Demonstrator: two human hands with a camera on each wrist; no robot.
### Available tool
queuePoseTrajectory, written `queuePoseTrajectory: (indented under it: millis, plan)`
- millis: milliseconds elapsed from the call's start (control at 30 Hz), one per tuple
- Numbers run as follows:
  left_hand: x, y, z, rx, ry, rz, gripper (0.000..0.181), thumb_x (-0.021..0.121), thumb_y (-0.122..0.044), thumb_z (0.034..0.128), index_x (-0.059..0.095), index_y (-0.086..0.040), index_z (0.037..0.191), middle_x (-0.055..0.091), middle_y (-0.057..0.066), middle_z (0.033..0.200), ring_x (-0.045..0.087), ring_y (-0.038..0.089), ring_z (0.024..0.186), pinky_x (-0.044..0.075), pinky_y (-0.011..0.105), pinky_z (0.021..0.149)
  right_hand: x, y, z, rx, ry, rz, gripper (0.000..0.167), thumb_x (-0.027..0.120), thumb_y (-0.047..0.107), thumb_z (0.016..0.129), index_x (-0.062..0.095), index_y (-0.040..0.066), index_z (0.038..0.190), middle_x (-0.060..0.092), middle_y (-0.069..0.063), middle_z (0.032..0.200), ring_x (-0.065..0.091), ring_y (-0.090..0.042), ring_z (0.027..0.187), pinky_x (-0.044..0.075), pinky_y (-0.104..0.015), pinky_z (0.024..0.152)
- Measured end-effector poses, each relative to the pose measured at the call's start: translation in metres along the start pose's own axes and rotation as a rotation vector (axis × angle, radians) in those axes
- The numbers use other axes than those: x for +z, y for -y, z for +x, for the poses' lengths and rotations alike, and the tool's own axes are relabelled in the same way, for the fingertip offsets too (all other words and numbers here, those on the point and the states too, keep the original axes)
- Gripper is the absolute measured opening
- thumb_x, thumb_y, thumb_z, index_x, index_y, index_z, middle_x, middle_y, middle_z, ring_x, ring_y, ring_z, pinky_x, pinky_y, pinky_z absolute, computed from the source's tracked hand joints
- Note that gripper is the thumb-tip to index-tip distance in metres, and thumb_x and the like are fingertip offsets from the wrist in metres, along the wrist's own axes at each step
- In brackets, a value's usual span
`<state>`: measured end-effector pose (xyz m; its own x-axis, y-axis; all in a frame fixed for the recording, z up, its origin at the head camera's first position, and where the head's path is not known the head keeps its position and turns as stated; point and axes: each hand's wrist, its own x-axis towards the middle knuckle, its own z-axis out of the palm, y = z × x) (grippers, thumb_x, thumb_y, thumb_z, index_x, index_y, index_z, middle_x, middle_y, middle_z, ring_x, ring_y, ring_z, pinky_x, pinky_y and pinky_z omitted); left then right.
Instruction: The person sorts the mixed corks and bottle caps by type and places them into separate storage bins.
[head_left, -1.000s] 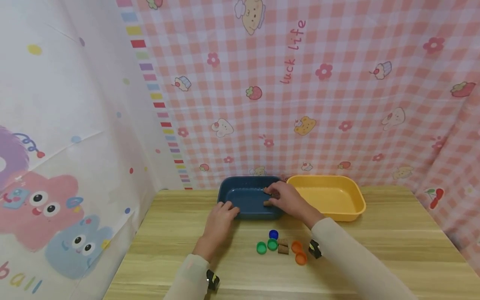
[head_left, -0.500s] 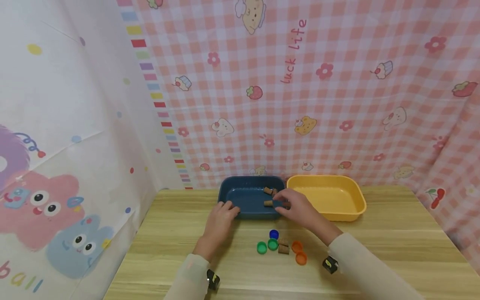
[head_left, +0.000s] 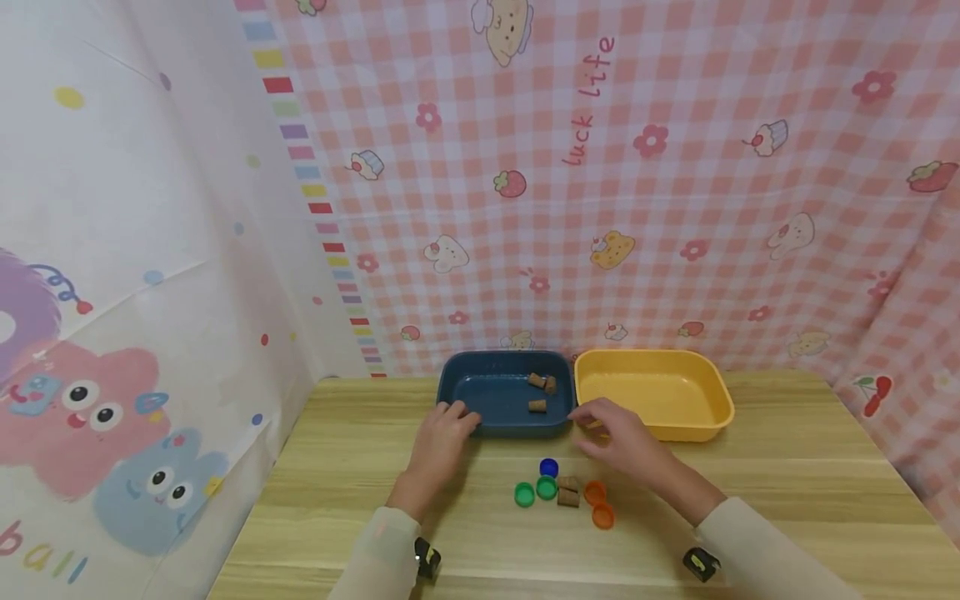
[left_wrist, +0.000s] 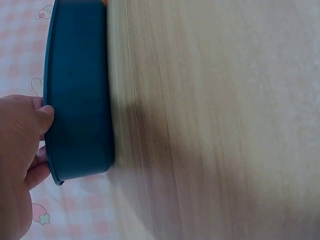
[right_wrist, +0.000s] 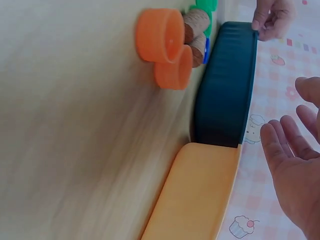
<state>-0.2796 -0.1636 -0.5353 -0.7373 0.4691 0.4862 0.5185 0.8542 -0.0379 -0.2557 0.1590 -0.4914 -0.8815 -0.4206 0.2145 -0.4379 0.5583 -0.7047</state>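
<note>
My left hand grips the near-left rim of a dark blue tray; in the left wrist view the thumb lies over the rim. Three corks lie inside the tray toward its right side. My right hand hovers above the near side where the blue tray meets the yellow tray. It holds nothing, and in the right wrist view its fingers are loosely spread. In front of the trays lie two more corks, two green caps, a blue cap and two orange caps.
The two trays stand side by side at the back of the wooden table, against a pink checked cloth. A white printed cloth hangs on the left. No objects show inside the yellow tray.
My right hand has let go of corks in the blue tray and drawn back to the right and nearer. The left hand has stayed on the rim.
</note>
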Motion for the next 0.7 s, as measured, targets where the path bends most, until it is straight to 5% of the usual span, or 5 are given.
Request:
queuePoseTrajectory:
  millis: [267,433,700]
  plan:
    - [0.000,0.000,0.000,0.000,-0.002,0.004,0.023,0.073,0.000,0.0905,0.079,-0.013,0.108,0.068,0.004,0.096,0.054,0.022,0.079,0.049,0.034,0.075,-0.001,-0.004,-0.017,0.045,0.047,-0.027,0.038,0.081,0.020,0.090,0.066,0.011,0.124,0.066,-0.006,0.121,0.067,-0.029,0.112,0.058,-0.039,0.093]
    - [0.001,-0.001,0.001,0.013,-0.032,0.009,0.023,0.074,0.001,0.0892,0.079,-0.014,0.106,0.068,0.004,0.094,0.053,0.022,0.076,0.049,0.034,0.073,-0.002,-0.010,-0.029,0.036,0.086,-0.057,0.048,0.082,0.023,0.088,0.064,0.007,0.129,0.064,-0.013,0.122,0.066,-0.032,0.109,0.058,-0.044,0.091]
    - [0.000,-0.001,0.000,-0.001,-0.013,-0.007,0.025,0.073,0.003,0.0896,0.079,-0.013,0.108,0.068,0.004,0.096,0.054,0.022,0.078,0.049,0.035,0.074,0.007,-0.017,-0.046,0.132,0.130,-0.079,0.067,0.089,0.036,0.079,0.059,0.005,0.131,0.059,-0.013,0.123,0.061,-0.029,0.111,0.055,-0.048,0.093]
